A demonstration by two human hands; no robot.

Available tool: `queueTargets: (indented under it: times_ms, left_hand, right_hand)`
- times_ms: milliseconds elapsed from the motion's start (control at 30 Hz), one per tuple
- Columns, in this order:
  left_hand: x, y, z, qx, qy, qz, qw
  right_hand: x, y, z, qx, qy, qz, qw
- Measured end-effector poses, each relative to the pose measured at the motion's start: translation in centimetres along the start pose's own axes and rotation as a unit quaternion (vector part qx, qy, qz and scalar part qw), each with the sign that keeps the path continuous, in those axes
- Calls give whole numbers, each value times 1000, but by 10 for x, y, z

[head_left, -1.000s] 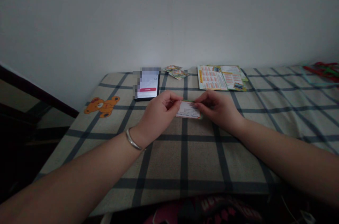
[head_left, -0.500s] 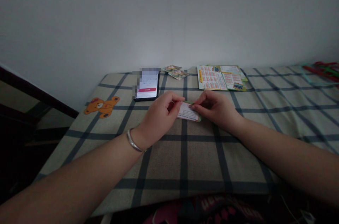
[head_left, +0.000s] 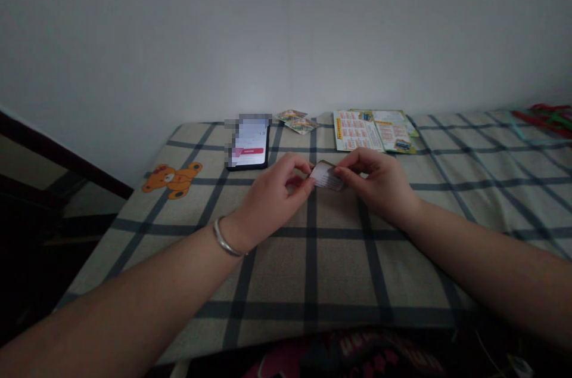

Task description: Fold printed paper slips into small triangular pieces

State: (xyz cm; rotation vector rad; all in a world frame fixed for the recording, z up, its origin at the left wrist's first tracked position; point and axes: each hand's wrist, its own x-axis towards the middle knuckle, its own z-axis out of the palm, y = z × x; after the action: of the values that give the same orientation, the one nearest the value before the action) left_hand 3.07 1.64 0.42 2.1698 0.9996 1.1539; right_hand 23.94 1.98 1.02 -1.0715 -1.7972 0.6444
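A small printed card [head_left: 327, 176] with white face and lines of text is held between my two hands over the middle of the table. My left hand [head_left: 281, 187], with a silver bangle at the wrist, pinches the card's left edge between thumb and fingers. On the other side my right hand [head_left: 378, 182] grips the right edge, thumb toward me. The card is tilted, and its back is hidden.
A checked cloth [head_left: 286, 282] covers the table, which meets a pale wall. Behind my hands lie a lit phone [head_left: 250, 142], two small packets [head_left: 300, 123] and printed leaflets [head_left: 375, 130]. A bear cut-out [head_left: 172, 180] is at left, red items [head_left: 547, 120] at far right.
The card has tipped and shifted slightly right and away from me, with both hands still on it. My right thumb now sits nearer its upper right corner.
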Motion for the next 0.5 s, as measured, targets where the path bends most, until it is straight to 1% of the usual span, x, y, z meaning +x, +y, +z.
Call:
queueTargets:
  times_ms: [133, 300, 500]
  left_hand:
    - [5, -1, -2, 20, 9, 5, 1000]
    - [5, -3, -2, 13, 21, -13, 1000]
    - [4, -3, -1, 34, 27, 24, 999]
  right_hand:
    - [0, -1, -2, -9, 22, -22, 999]
    - [-1, 2, -1, 12, 23, -13, 1000]
    - [-2, 1, 0, 6, 28, -21, 999]
